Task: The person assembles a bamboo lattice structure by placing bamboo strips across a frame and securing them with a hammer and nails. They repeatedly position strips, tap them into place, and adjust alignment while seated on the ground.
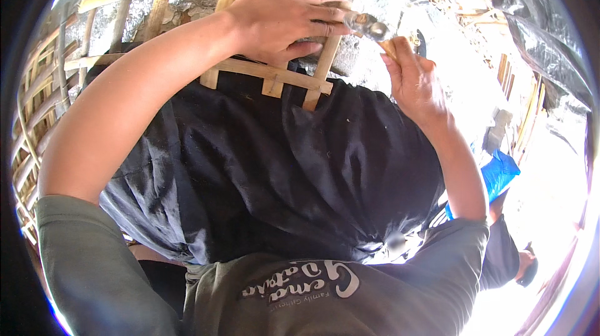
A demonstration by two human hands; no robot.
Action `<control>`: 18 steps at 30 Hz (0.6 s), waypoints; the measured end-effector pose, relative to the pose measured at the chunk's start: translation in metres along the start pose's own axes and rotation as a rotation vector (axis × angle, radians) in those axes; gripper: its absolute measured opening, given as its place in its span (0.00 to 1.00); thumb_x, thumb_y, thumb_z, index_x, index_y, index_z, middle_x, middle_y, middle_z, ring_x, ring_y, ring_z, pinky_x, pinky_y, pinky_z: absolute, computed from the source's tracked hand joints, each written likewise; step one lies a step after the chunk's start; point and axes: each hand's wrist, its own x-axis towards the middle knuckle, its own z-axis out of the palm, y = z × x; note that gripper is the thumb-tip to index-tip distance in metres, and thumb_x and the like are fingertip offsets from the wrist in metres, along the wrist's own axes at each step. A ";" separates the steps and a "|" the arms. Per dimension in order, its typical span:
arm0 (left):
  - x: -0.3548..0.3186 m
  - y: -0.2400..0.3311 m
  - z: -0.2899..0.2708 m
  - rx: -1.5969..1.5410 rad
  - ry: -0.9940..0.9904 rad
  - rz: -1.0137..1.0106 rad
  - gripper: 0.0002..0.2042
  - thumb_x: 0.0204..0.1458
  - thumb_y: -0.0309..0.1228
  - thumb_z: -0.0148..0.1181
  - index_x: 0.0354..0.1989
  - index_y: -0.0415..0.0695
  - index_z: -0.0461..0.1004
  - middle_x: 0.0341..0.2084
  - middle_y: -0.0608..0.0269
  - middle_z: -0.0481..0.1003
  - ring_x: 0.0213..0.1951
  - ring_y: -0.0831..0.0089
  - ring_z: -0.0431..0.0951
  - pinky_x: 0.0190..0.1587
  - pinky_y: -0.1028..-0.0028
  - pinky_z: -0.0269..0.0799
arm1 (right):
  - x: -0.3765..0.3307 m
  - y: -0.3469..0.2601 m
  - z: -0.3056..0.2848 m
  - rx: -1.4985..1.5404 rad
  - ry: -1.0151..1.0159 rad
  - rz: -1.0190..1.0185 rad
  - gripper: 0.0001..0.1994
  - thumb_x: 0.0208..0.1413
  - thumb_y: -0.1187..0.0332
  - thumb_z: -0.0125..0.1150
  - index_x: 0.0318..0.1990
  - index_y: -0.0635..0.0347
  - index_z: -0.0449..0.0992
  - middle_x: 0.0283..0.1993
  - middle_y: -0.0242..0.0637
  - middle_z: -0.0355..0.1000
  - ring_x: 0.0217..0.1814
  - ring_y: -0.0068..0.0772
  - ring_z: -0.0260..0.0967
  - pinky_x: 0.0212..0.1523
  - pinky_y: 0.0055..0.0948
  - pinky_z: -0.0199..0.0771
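Observation:
A lattice of pale bamboo strips (269, 73) lies across the far side of my lap, its near end resting on dark cloth. My left hand (294, 20) is laid over it with the fingers spread toward the right, close to a slanting upright strip. In my right hand (419, 80) is a hammer (369, 25), gripped by its wooden handle. The metal head is slightly blurred and sits right beside my left fingertips. Whether a nail is under the head or at the fingertips is too small to make out.
More bamboo latticework (31, 130) stands along the left. Dark plastic sheeting (531, 30) covers the upper right, near some loose bamboo strips (531, 111). On the right are a blue plastic bag (500, 173) and part of another person, with a foot (528, 264) showing.

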 end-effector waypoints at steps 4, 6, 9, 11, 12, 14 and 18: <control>0.003 0.001 -0.005 -0.018 0.012 0.006 0.22 0.58 0.41 0.51 0.62 0.56 0.68 0.64 0.67 0.63 0.71 0.69 0.52 0.73 0.52 0.44 | -0.010 0.023 0.013 0.244 0.337 -0.279 0.12 0.59 0.70 0.60 0.46 0.63 0.67 0.22 0.50 0.73 0.22 0.53 0.74 0.20 0.40 0.72; 0.000 0.000 -0.002 -0.019 0.026 0.006 0.21 0.58 0.41 0.51 0.60 0.55 0.70 0.65 0.67 0.62 0.71 0.69 0.52 0.72 0.52 0.44 | -0.012 0.016 0.007 0.034 0.141 -0.114 0.14 0.57 0.72 0.61 0.47 0.63 0.66 0.22 0.50 0.72 0.21 0.53 0.74 0.19 0.38 0.72; 0.002 0.001 -0.003 -0.027 0.014 0.001 0.19 0.57 0.41 0.52 0.57 0.53 0.72 0.66 0.67 0.61 0.71 0.68 0.51 0.72 0.52 0.44 | -0.007 0.015 0.008 0.121 0.115 -0.080 0.12 0.58 0.71 0.61 0.46 0.63 0.67 0.21 0.49 0.72 0.21 0.53 0.74 0.19 0.39 0.71; 0.001 0.001 -0.001 -0.030 0.003 -0.006 0.19 0.57 0.41 0.52 0.56 0.53 0.72 0.66 0.67 0.60 0.71 0.68 0.51 0.72 0.52 0.44 | 0.001 0.012 0.008 0.086 0.102 -0.098 0.10 0.59 0.70 0.60 0.44 0.62 0.67 0.21 0.48 0.72 0.21 0.52 0.73 0.18 0.39 0.71; 0.000 0.000 0.001 -0.031 0.000 -0.011 0.19 0.57 0.41 0.52 0.56 0.53 0.72 0.67 0.67 0.60 0.71 0.68 0.51 0.73 0.52 0.44 | 0.001 0.011 0.007 0.064 0.090 -0.102 0.09 0.59 0.70 0.59 0.43 0.62 0.68 0.21 0.47 0.72 0.21 0.51 0.73 0.18 0.40 0.70; 0.001 -0.004 0.000 -0.016 0.010 -0.009 0.19 0.56 0.42 0.52 0.57 0.54 0.72 0.67 0.67 0.59 0.71 0.68 0.51 0.73 0.52 0.44 | -0.005 0.017 0.009 0.125 0.158 -0.125 0.09 0.61 0.68 0.57 0.45 0.59 0.67 0.21 0.47 0.72 0.21 0.52 0.73 0.19 0.42 0.71; 0.002 0.001 0.004 -0.029 0.017 -0.022 0.20 0.57 0.42 0.52 0.59 0.57 0.70 0.67 0.70 0.59 0.71 0.69 0.50 0.73 0.52 0.45 | 0.005 0.016 0.009 0.037 0.137 -0.050 0.08 0.60 0.68 0.59 0.43 0.57 0.70 0.19 0.45 0.72 0.18 0.42 0.74 0.17 0.38 0.70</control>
